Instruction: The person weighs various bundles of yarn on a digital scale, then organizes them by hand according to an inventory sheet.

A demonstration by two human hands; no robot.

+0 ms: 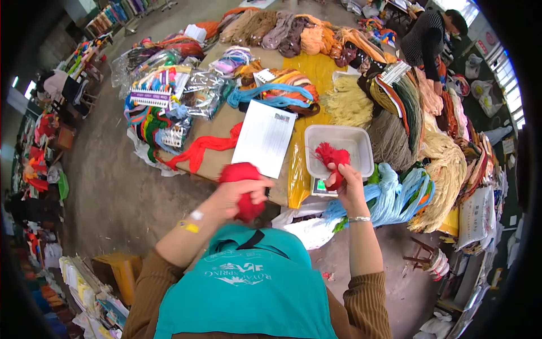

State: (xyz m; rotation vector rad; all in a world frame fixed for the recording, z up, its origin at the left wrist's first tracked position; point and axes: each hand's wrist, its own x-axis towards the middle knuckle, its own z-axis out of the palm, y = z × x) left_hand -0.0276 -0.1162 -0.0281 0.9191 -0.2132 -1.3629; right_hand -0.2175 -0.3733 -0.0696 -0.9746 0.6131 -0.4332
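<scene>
Over a white tray (361, 141) on the crowded tabletop (226, 121), a tuft of red yarn (332, 155) hangs pinched in the fingers (337, 169) of the right hand (347, 186), its frayed end fanning up and away from the fingertips, its tail running down into the palm. The strand's long axis runs roughly from the wrist toward the tray, which lies just beyond and under those fingers on a small scale (322, 187). The left hand (240, 195) is clenched around a larger bundle of red yarn (244, 189), held nearer the person's teal apron (248, 282) and well short of the tray; the right hand is clearly the nearer of the two to it. Just past the left fingers lies a printed sheet (265, 135) and a loose red skein (200, 148). Farther out, heaps of tan, blue and orange yarn (395, 135) cover the tabletop, where another person (429, 37) bends at the far corner.
</scene>
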